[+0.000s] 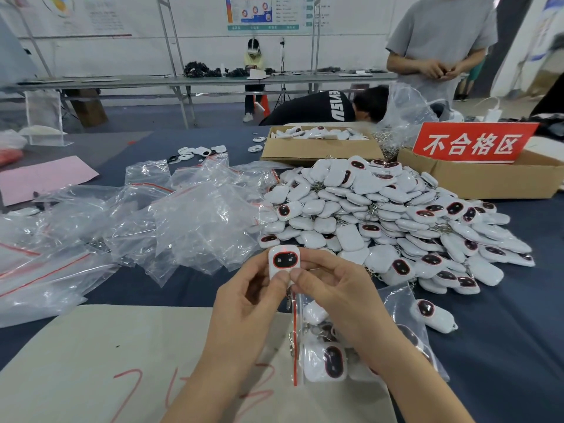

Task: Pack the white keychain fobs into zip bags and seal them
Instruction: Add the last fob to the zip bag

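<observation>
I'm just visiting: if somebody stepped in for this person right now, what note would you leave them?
Left hand and right hand: both pinch one white fob, face up, above the table.
Zip bag under the right wrist already holds several fobs; sealed or not, unclear.
Left to do: bag this fob, seal, then work through the fob pile, using the empty bags on the left.

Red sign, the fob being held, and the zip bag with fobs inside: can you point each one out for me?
Red sign [473,143]: head view, centre of its red face.
Held fob [282,261]: head view, its dark button panel.
Zip bag [295,370]: head view, the red seal strip along its edge.
</observation>
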Demonstrator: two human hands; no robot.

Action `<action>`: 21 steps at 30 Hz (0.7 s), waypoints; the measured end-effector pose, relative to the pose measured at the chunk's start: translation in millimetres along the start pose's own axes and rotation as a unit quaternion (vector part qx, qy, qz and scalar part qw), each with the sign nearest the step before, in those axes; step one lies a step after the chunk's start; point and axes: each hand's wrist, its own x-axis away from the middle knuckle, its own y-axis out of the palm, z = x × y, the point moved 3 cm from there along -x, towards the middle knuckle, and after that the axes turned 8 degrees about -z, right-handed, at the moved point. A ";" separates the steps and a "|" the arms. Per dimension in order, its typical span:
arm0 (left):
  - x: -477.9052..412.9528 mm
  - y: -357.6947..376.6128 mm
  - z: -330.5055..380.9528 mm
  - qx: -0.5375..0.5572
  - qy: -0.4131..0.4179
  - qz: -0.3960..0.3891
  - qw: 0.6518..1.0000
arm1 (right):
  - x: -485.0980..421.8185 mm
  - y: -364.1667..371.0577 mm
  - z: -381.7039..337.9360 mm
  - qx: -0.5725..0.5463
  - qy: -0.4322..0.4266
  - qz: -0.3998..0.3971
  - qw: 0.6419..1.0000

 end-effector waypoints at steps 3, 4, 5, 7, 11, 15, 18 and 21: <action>-1.3 1.2 -2.1 0.069 -0.024 0.029 0.997 | -0.5 -1.9 1.2 -0.005 -0.004 0.010 1.000; -1.4 1.2 -2.5 0.080 -0.031 0.034 0.996 | -0.3 -2.3 1.0 -0.001 -0.007 0.010 1.000; -1.1 0.5 -1.7 0.076 -0.029 0.037 0.996 | -0.3 -2.5 1.2 0.005 -0.010 0.007 1.000; 0.3 -2.0 0.5 0.017 -0.005 0.042 0.999 | 0.6 -2.1 2.1 0.018 -0.016 -0.003 1.000; 3.3 -0.5 6.8 -0.107 0.063 0.036 0.992 | 3.2 2.0 -0.8 0.015 -0.047 -0.014 0.999; 5.2 7.3 11.1 -0.019 0.050 0.036 0.998 | 5.3 3.3 -0.3 -0.058 -0.052 -0.030 0.997; 6.2 8.1 15.0 -0.017 0.054 0.057 0.997 | 6.3 6.1 0.3 -0.075 -0.056 -0.034 0.995; 6.5 5.0 14.6 -0.039 0.056 0.063 0.996 | 7.0 8.0 0.0 -0.072 -0.072 -0.030 0.994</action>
